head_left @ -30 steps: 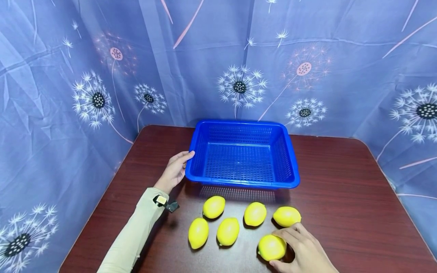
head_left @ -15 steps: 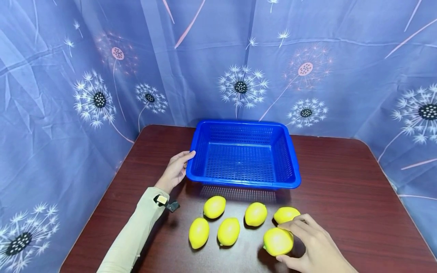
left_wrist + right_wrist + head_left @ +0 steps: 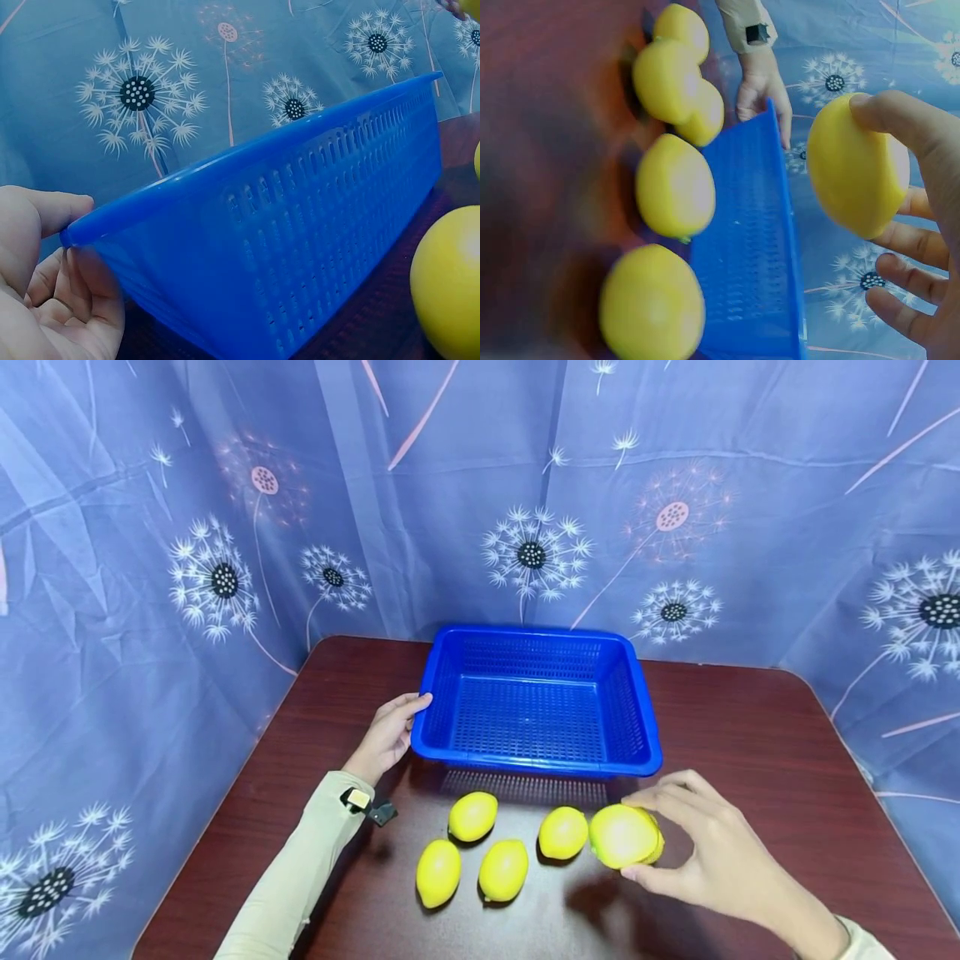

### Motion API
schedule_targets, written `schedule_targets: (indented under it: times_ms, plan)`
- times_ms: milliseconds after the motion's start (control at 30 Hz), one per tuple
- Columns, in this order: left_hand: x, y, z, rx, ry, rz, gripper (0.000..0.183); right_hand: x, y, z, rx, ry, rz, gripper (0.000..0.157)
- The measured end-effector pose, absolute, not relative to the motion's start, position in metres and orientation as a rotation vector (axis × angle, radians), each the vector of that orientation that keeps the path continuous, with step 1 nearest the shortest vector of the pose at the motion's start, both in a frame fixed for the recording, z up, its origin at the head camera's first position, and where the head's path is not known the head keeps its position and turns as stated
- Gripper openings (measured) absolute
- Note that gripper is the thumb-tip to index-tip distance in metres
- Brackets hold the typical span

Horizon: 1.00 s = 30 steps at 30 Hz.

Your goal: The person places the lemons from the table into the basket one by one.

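A blue plastic basket (image 3: 525, 727) with perforated walls stands on the table, nothing inside it. My left hand (image 3: 387, 735) pinches its left rim between thumb and fingers; the left wrist view shows the thumb over the rim (image 3: 172, 180) and the fingers beneath. In the air, my right hand (image 3: 701, 835) holds a lemon (image 3: 621, 836) between thumb and fingertips, in front of the basket's right part. In the head view this lemon mostly covers another one lying on the table. The right wrist view shows the held lemon (image 3: 855, 165) well above the others.
Several lemons lie on the dark reddish-brown table (image 3: 765, 760) in front of the basket, among them a near-left lemon (image 3: 438, 872), a middle lemon (image 3: 503, 870) and a lemon (image 3: 562, 833) beside the held one. A blue dandelion-print curtain (image 3: 450, 527) hangs behind.
My right hand has lifted the near-right lemon off the table and carried it up and away from me, over the lemon behind it. The left hand stays on the basket rim.
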<state>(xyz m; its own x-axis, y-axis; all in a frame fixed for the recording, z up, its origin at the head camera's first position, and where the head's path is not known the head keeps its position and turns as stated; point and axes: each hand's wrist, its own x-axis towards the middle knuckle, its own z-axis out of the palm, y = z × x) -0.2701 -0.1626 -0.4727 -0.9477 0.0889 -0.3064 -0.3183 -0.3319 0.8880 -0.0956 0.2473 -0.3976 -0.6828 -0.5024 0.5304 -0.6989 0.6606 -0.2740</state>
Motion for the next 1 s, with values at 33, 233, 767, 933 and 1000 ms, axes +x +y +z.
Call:
schedule_targets:
  times_ms: [33,233,767,933,1000]
  plan:
    - [-0.27,-0.163,-0.473,-0.291,1.645,2.356,0.008,-0.1,0.248,-0.394,0.943,-2.48,0.657,0.06]
    - [-0.271,-0.161,-0.476,-0.274,1.633,2.362,0.007,-0.131,0.252,-0.374,0.982,-2.502,0.709,0.066]
    - [-0.269,-0.164,-0.475,-0.274,1.629,2.38,0.009,-0.233,0.238,-0.331,1.056,-2.659,0.842,0.054]
    - [-0.27,-0.163,-0.476,-0.267,1.608,2.394,0.012,-0.26,0.229,-0.326,1.006,-2.743,0.837,0.053]
    - [-0.27,-0.163,-0.477,-0.275,1.614,2.398,0.012,-0.271,0.224,-0.329,0.983,-2.775,0.843,0.053]
